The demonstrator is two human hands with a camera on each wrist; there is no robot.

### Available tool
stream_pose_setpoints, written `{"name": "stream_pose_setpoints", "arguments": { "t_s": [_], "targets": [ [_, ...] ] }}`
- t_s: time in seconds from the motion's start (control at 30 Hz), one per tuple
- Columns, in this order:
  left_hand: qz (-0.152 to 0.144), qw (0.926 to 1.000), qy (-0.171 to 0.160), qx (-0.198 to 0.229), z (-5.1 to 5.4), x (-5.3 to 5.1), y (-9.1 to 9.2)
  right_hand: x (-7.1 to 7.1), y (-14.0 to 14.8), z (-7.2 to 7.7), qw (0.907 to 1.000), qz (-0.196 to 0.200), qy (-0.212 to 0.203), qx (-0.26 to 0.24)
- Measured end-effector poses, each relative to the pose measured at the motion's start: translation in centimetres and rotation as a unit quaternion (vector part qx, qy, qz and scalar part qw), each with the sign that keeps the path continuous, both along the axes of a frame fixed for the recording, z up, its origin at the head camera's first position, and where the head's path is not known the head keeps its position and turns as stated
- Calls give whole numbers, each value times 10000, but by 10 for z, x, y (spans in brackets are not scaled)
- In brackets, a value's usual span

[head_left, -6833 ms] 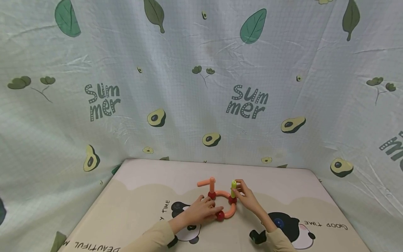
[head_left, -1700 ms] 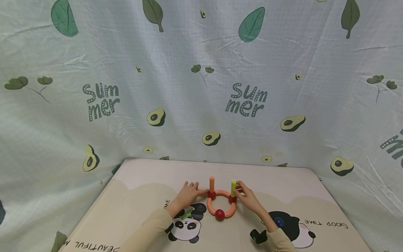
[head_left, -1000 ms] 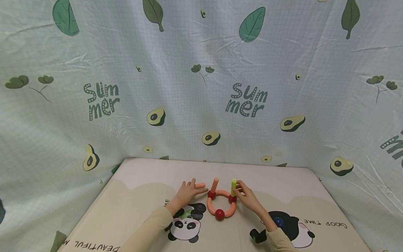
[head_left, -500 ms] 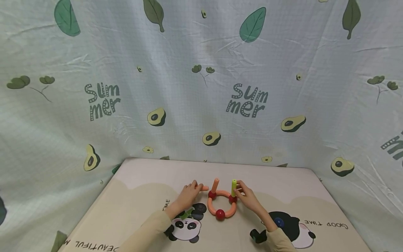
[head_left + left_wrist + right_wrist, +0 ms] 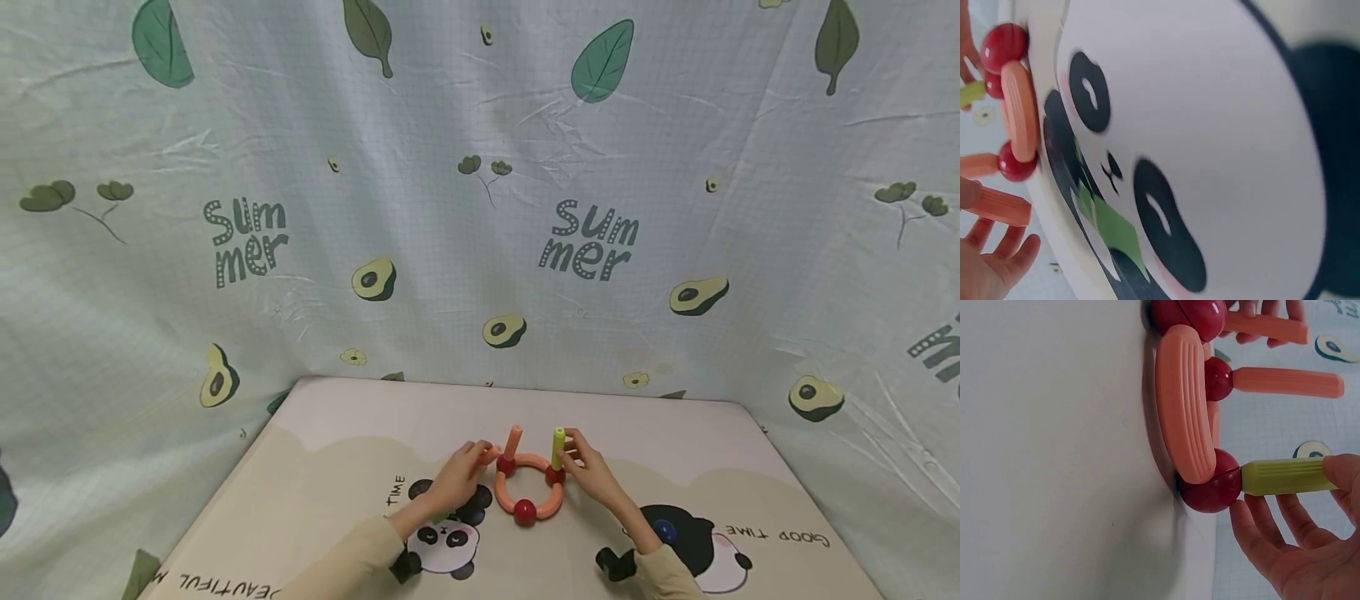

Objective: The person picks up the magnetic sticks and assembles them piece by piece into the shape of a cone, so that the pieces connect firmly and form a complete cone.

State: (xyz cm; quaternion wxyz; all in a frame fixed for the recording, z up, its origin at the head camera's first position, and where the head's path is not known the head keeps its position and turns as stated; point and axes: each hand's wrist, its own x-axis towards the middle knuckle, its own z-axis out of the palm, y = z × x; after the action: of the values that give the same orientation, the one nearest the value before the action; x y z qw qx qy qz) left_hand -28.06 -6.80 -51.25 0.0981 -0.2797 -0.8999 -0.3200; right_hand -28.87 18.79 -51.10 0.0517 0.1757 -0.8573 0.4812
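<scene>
My left hand (image 5: 456, 477) holds a short ridged orange rod (image 5: 1004, 206) between thumb and fingers, just left of a ring on the table. The ring is made of curved orange pieces (image 5: 1184, 403) joined by red balls (image 5: 525, 512). An orange rod (image 5: 513, 442) rises from the back-left ball, leaning slightly right. On the back-right ball stands a yellow-green rod (image 5: 1288, 475), which my right hand (image 5: 588, 468) pinches near its free end. In the right wrist view the held orange rod (image 5: 1272, 326) appears apart from the standing orange one.
The pale tabletop (image 5: 337, 467) carries printed pandas and lettering. A dark cylindrical object (image 5: 615, 564) is by the right sleeve. Behind the table hangs a cloth (image 5: 435, 217) with avocado and leaf prints.
The orange rod that lay sideways atop the standing one is now in my left hand, lower and close to the ring. The standing orange rod now leans right. My right hand stays put.
</scene>
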Motion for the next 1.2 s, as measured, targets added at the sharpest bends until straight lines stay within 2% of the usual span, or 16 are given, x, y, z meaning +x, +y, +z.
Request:
{"name": "stream_pose_setpoints", "arguments": {
  "t_s": [0.13,0.2,0.27,0.33,0.47,0.57,0.67,0.8,0.87,0.93,1.13,1.2],
  "targets": [
    [-279,9980,-234,526,5,7,5,4,-2,5,10000,8,-24,-77],
    [-462,9950,-322,821,7,10,8,10,-4,13,10000,-22,-54,-80],
    [-566,9915,-480,1073,10,14,13,11,-4,14,9999,-67,-99,-93],
    [-618,9866,-713,1330,13,16,17,10,-3,13,9998,-96,-128,-105],
    [-577,9792,-1131,1583,17,19,22,1,1,1,9998,-77,-59,-179],
    [-631,9746,-1271,1730,23,24,25,1,1,0,9997,-58,4,-245],
    [-711,9672,-1498,1923,34,31,29,1,1,0,9996,-72,-36,-269],
    [-838,9530,-1898,2206,45,38,34,1,1,0,9993,-93,-166,-323],
    [-881,9461,-2100,2303,44,36,36,2,1,0,9991,-105,-198,-361],
    [-950,9402,-2208,2413,39,32,38,1,0,0,9989,-121,-213,-402],
    [-1330,9159,-2516,2830,20,20,43,2,-1,1,9986,-216,-223,-434],
    [-1372,9149,-2533,2827,18,19,44,5,-2,4,9985,-220,-223,-452]
  ]
}}
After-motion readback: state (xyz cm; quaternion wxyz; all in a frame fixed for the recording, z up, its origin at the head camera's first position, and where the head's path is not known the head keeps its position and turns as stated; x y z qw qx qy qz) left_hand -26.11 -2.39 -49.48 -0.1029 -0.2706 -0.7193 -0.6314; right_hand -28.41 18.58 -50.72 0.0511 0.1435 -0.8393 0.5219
